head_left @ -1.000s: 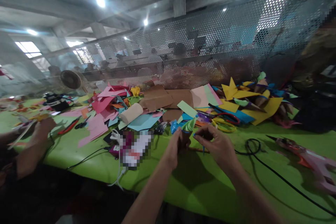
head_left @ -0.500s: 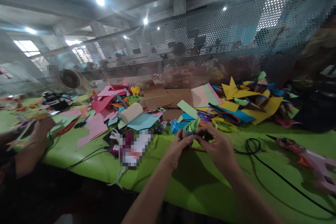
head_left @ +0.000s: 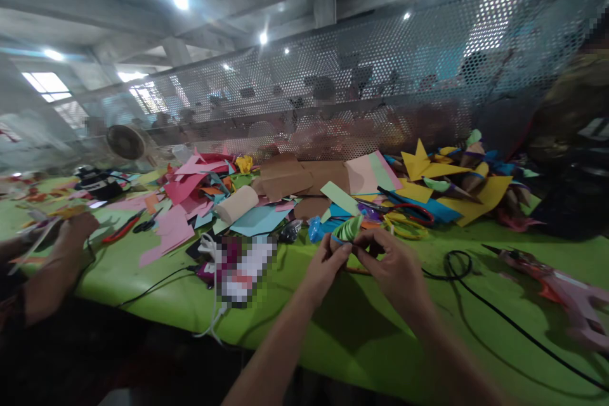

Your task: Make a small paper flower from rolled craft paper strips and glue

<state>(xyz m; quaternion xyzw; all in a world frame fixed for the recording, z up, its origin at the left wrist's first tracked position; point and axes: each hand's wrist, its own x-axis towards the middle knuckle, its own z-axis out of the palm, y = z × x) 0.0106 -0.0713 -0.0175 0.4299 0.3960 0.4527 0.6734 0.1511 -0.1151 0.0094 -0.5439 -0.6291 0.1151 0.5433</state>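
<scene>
A small green striped paper piece (head_left: 348,229) with a blue band at its base is held between my two hands above the green table (head_left: 280,323). My left hand (head_left: 328,261) pinches its lower left side. On the right, my right hand (head_left: 387,259) has thumb and forefinger pressed together close to the piece's base; what lies between those fingertips is too small to make out. Just behind the hands are blue paper, a crumpled blue wrapper (head_left: 314,229) and yellow-handled scissors (head_left: 406,226).
A pink glue gun (head_left: 556,292) with a black cable lies at the right. Left of my hands sit a power strip (head_left: 209,273) and a blurred phone-like object. Coloured paper, a cardboard roll (head_left: 236,204) and red-handled scissors (head_left: 419,212) lie behind. Another person's hand (head_left: 76,235) works at far left.
The view has shifted very slightly. My fingers and the green piece have barely moved; both hands keep nearly the same pose.
</scene>
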